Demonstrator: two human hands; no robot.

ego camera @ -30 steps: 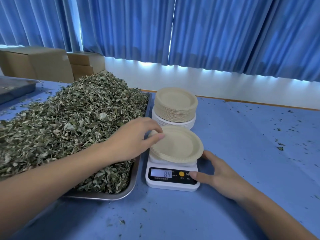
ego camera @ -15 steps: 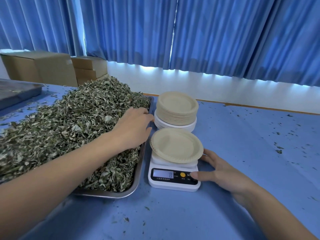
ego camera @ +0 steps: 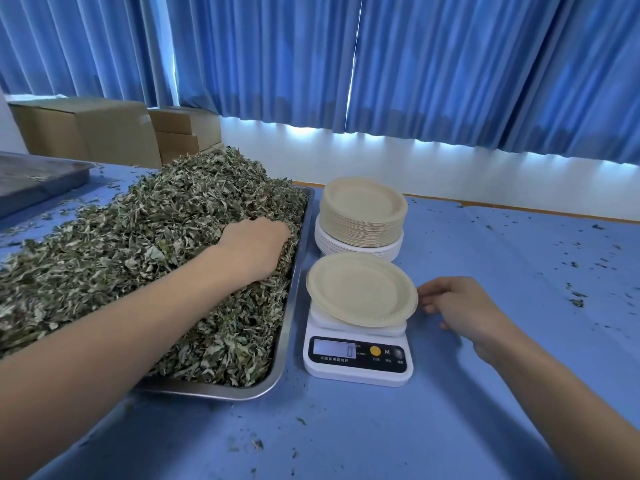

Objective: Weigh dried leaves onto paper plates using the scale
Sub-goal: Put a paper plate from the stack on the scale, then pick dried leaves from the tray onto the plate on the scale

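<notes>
A big heap of dried leaves (ego camera: 145, 258) fills a metal tray (ego camera: 287, 327) on the left. My left hand (ego camera: 254, 245) is sunk into the heap near the tray's right wall, its fingers curled down among the leaves and hidden. To the right of the tray stands a white scale (ego camera: 356, 358) whose display reads 0, with one empty paper plate (ego camera: 360, 289) on top. My right hand (ego camera: 460, 306) lies with relaxed fingers on the table, just right of the plate's rim and the scale, holding nothing.
A stack of paper plates (ego camera: 362, 216) stands directly behind the scale. Cardboard boxes (ego camera: 90, 129) and another metal tray (ego camera: 38, 178) sit at the back left. Leaf crumbs are scattered over the blue table (ego camera: 502, 254). Blue curtains hang behind.
My left hand let go of the plate on the scale and moved left into the leaf heap. My right hand drew back from the scale's buttons. The display changed from 84 to 0.
</notes>
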